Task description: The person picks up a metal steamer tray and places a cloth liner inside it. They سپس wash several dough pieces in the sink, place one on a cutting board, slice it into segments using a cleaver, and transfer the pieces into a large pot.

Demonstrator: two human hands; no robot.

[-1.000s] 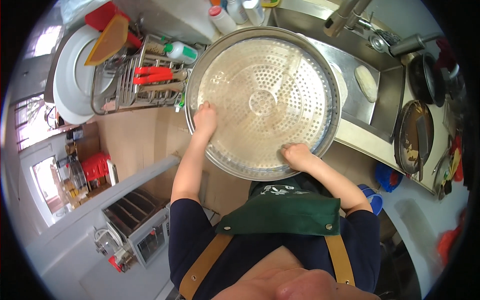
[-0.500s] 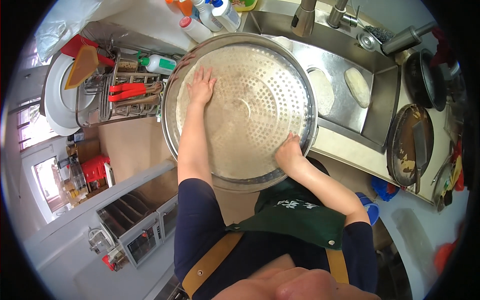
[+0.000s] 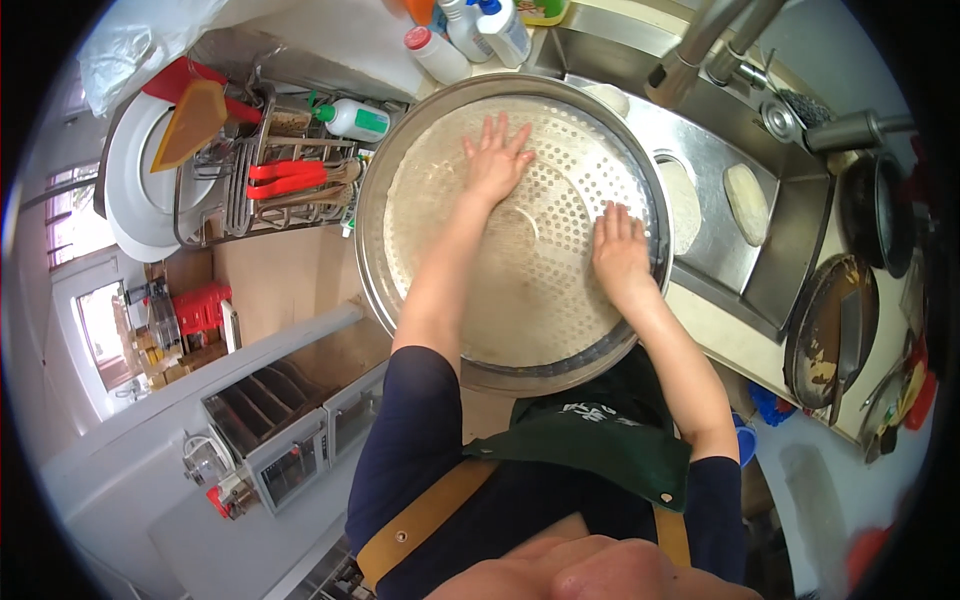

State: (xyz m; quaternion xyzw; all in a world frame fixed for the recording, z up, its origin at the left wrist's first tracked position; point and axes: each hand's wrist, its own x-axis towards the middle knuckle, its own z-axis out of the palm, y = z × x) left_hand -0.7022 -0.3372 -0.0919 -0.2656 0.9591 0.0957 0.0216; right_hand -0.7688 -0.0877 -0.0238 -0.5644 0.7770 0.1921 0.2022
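A wide, round metal steamer tray (image 3: pixel 371 232) with a perforated base takes up the middle of the view, in front of me and partly over the sink's edge. A thin, pale cloth (image 3: pixel 425 190) seems to lie over its base, with the holes showing through. My left hand (image 3: pixel 497 160) rests on the far part of that surface, fingers spread. On the right side, near the inner wall, my right hand (image 3: pixel 622 258) lies with its fingers stretched out. Neither hand grips anything. What supports the tray is hidden beneath it.
A steel sink (image 3: pixel 735 268) holds several pale oblong things, one of them a rounded piece (image 3: pixel 747 205). The faucet (image 3: pixel 690 55) overhangs it. Bottles (image 3: pixel 438 54) stand behind the tray. A dish rack (image 3: pixel 240 190) is left, and a worn pan (image 3: pixel 815 330) sits right.
My left hand has slid rightward across the tray's surface. My right hand has moved from the near right part farther away and rightward, its fingers now straightened. The whole view has shifted slightly.
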